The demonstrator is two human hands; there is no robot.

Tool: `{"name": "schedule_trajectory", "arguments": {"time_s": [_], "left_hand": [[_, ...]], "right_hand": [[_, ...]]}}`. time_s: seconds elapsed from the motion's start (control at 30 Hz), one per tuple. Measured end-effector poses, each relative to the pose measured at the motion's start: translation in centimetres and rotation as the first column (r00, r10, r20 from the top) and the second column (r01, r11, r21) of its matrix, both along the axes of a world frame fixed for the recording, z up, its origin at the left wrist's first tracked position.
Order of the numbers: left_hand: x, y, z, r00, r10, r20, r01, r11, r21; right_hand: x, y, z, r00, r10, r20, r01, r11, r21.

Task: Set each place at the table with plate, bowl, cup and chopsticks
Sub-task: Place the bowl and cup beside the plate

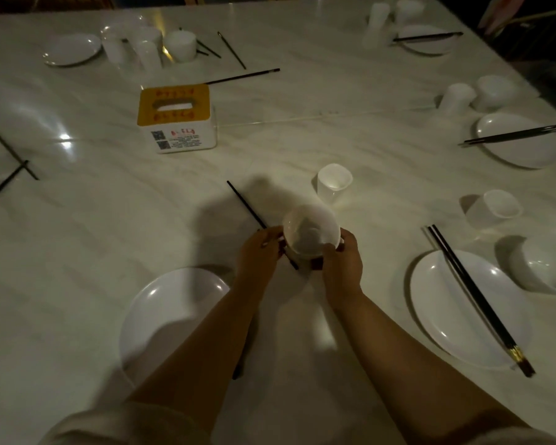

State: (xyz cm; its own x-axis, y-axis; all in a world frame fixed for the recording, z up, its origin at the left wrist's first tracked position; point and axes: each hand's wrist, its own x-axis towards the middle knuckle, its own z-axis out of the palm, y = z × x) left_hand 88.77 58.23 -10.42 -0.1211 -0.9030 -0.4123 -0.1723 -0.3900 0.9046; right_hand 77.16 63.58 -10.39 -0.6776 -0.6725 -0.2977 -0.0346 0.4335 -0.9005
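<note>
Fingers of both hands curl around a small white bowl [312,232]: the left hand [260,252] grips its left side, the right hand [342,264] clasps its right side and rim, so the bowl is clamped between them, tilted with its mouth toward the camera, just above the table [302,130] near the middle of the near edge. A single black chopstick [246,203] lies on the surface passing under the left hand's fingers; whether those fingers also touch it I cannot tell. Just beyond the bowl stands a white cup [334,183], and a plate [170,316] sits nearer the near edge, to the left, partly hidden by the left forearm.

By my judgement this place is half done: plate and cup are down, the bowl is not yet set, and only one stick is clearly seen here (a dark stub under the forearm may be its mate).

Toward the right edge three places look set, each with a plate carrying paired chopsticks, as on the nearest plate [469,309]. The far left corner holds a loose cluster of cups [142,46], one plate and scattered sticks, still unsorted; two crossed sticks lie at the left edge. Counted: six plates visible, roughly ten cups and bowls (dim light blurs which is which). A tissue box [177,118] sits mid-table.
</note>
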Motion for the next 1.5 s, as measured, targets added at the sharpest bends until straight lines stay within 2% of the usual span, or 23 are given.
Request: {"name": "schedule_trajectory", "arguments": {"time_s": [0.13, 0.23, 0.47, 0.77, 0.9, 1.0, 1.07, 1.17, 1.3, 1.43, 1.5], "left_hand": [[1.9, 2.9, 0.3, 0.998, 0.040, 0.039, -0.038, 0.997, -0.067], [3.6, 4.6, -0.2, 0.991, 0.051, 0.123, -0.042, 0.996, -0.074], [6.6, 7.0, 0.0, 0.978, 0.061, 0.198, -0.036, 0.991, -0.128], [7.5, 6.2, 0.1, 0.892, -0.092, 0.443, 0.194, 0.962, -0.191], [7.5, 3.1, 0.5, 0.817, -0.167, 0.552, 0.328, 0.921, -0.207], [7.2, 0.1, 0.2, 0.747, -0.144, 0.650, 0.374, 0.898, -0.230], [6.3, -1.3, -0.2, 0.704, -0.126, 0.699, 0.391, 0.890, -0.234], [4.8, -2.4, -0.8, 0.660, -0.139, 0.738, 0.364, 0.919, -0.152], [4.1, -2.9, -2.0, 0.643, -0.210, 0.736, 0.313, 0.950, -0.002], [4.3, -3.9, -2.3, 0.639, -0.277, 0.717, 0.333, 0.941, 0.066], [4.6, -4.3, -1.9, 0.669, -0.260, 0.697, 0.308, 0.950, 0.059]], "right_hand": [[1.7, 3.3, 0.2, 0.997, -0.039, 0.060, 0.041, 0.999, -0.027], [3.2, 5.2, -0.2, 0.998, -0.021, 0.059, 0.022, 1.000, -0.022], [5.3, 7.8, -0.8, 0.997, -0.004, 0.072, 0.003, 1.000, 0.013], [5.7, 8.6, -1.2, 0.999, 0.053, 0.007, -0.053, 0.997, 0.063], [5.2, 7.5, -0.6, 0.963, 0.130, -0.238, -0.071, 0.968, 0.240], [4.8, 5.8, 0.3, 0.912, 0.144, -0.385, -0.086, 0.983, 0.165], [4.8, 4.3, 0.5, 0.841, 0.248, -0.481, -0.183, 0.967, 0.179], [4.8, 2.2, 0.4, 0.746, 0.380, -0.547, -0.300, 0.925, 0.234], [4.9, 0.5, -0.1, 0.774, 0.366, -0.517, -0.301, 0.930, 0.209], [4.6, -0.4, -0.6, 0.786, 0.387, -0.482, -0.314, 0.922, 0.227], [4.6, -0.5, -0.7, 0.784, 0.394, -0.480, -0.316, 0.919, 0.237]]}}
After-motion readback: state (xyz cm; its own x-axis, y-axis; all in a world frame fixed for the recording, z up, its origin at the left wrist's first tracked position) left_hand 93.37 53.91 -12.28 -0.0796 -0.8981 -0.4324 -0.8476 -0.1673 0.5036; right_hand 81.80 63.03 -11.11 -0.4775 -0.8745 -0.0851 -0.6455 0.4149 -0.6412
